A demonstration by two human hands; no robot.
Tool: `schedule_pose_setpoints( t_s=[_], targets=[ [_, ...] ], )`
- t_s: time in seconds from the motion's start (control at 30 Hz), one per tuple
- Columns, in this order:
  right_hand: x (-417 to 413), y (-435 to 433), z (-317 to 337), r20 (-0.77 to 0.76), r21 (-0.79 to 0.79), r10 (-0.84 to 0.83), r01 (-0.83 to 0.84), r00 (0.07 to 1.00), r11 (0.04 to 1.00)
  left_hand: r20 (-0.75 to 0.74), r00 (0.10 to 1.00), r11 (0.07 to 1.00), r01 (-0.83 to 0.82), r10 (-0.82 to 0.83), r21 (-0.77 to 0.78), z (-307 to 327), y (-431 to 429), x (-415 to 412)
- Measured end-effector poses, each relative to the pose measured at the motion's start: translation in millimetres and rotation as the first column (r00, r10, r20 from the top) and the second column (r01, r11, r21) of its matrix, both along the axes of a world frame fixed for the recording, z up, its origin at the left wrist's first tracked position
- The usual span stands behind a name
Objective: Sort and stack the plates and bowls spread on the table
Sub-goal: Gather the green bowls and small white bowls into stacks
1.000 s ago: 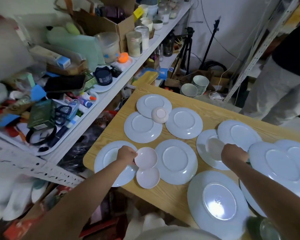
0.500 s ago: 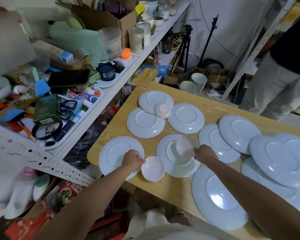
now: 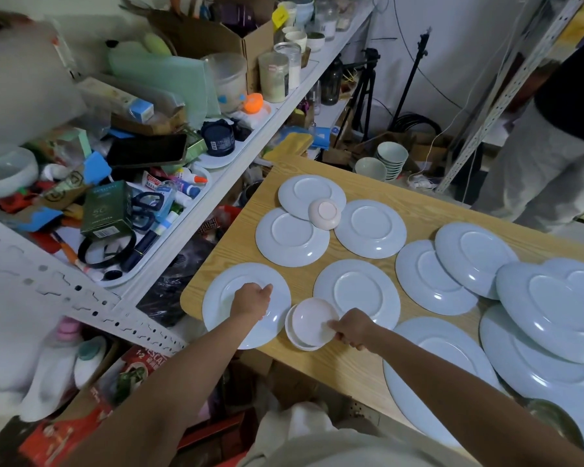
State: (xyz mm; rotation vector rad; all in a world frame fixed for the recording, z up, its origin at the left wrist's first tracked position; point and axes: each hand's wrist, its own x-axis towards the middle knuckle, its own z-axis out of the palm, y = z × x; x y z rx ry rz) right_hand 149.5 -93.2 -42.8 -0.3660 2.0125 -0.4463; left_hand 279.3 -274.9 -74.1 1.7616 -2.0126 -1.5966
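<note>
Pinching the near right rim of the top pink bowl (image 3: 312, 318) between thumb and curled fingers, the right hand (image 3: 351, 329) holds it mouth-up in the small bowl stack (image 3: 299, 343), which stands at the near edge of the wooden table (image 3: 334, 372). That bowl sits shifted toward the far right of the ones under it, so their left and near rims show as a crescent; whether it is fully seated I cannot tell. The left hand (image 3: 252, 299) lies over the nearest left plate (image 3: 216, 308), just beside the stack, fingers loosely bent and gripping nothing. Further back an upturned bowl (image 3: 324, 214) lies foot up across the rims of the small plates (image 3: 292, 237). Larger plates (image 3: 553, 308) overlap at the right
</note>
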Motion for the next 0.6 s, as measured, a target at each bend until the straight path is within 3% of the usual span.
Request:
schedule_pose_setpoints(
  t_s=[0.17,0.6],
  targets=[
    [5,-4,-4,-0.095,-0.011,0.04,-0.041,0.995,0.999,0.023,1.0,1.0,0.013,-0.012,-0.027,-3,-4,5],
    [-43,3,4,-0.224,-0.04,-0.122,0.116,0.967,0.992,0.027,0.996,0.991,0.087,-0.085,-0.106,-4,-18,-10]
  ],
)
